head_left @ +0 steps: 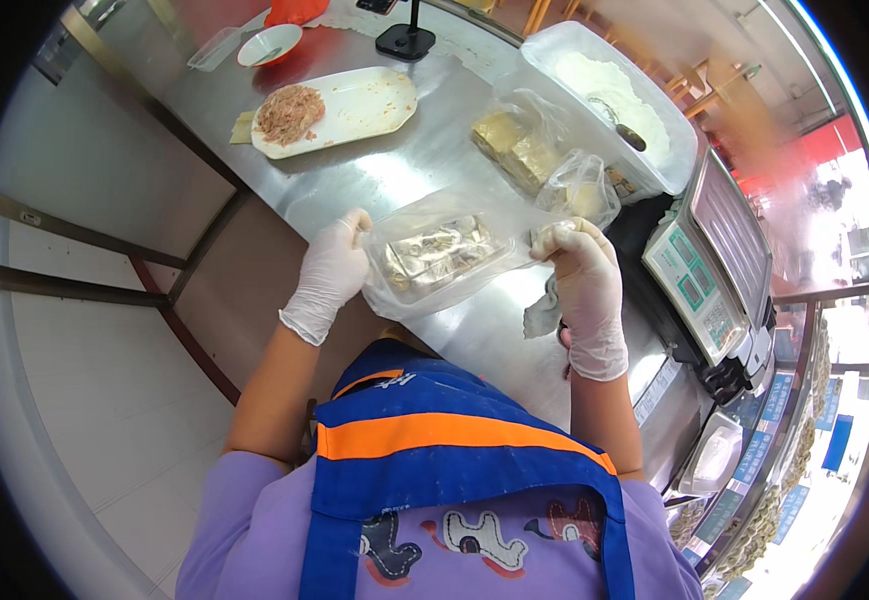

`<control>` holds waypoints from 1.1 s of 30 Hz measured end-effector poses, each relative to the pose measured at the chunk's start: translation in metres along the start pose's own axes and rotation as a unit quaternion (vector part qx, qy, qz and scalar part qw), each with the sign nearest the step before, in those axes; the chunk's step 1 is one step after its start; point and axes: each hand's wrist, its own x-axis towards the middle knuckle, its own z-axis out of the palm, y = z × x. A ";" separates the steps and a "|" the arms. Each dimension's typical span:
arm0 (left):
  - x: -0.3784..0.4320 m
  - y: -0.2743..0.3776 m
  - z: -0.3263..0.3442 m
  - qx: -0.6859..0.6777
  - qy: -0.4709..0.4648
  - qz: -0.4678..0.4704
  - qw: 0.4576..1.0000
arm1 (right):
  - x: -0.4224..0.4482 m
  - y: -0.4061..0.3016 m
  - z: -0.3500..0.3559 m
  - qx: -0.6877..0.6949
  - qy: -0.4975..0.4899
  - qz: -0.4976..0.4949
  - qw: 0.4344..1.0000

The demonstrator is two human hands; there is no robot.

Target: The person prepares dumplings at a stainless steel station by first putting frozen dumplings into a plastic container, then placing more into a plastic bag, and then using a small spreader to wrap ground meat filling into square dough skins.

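Both my hands wear white disposable gloves. My left hand (334, 266) pinches the left edge of a clear plastic bag (404, 304). The bag's right end is gathered in the closed fingers of my right hand (584, 277). Inside the bag lies a rectangular clear plastic container (442, 255) with pale, folded pieces, perhaps dumplings; glare hides their detail. The bag is held over the front edge of a steel worktable (374, 169). A crumpled grey cloth (543, 313) lies just left of my right wrist.
Beyond are a white platter (367, 101) with minced meat (289, 114), a bowl (269, 46) and a black stand (405, 41). Bagged yellowish wrapper stacks (517, 150) lie beside a plastic tub (554, 45) of white flour (614, 94). A digital scale (693, 274) stands at the right.
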 end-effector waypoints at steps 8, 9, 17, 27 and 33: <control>0.058 0.032 -0.011 0.120 0.115 0.148 0.975 | 0.015 -0.014 0.002 0.095 -0.072 0.036 0.992; 0.065 0.027 -0.015 0.122 0.118 0.149 0.974 | 0.022 -0.008 -0.001 0.113 -0.062 0.051 0.990; 0.052 0.041 -0.062 -0.344 -0.171 -0.099 0.918 | -0.005 -0.015 0.000 0.122 -0.085 -0.019 0.989; 0.040 0.089 -0.049 -0.631 -0.189 -0.137 0.740 | 0.001 -0.027 -0.027 -0.075 -0.023 -0.070 0.994; 0.058 0.107 -0.039 -0.697 -0.169 -0.060 0.694 | 0.005 -0.109 -0.064 -0.325 -0.029 -0.058 0.943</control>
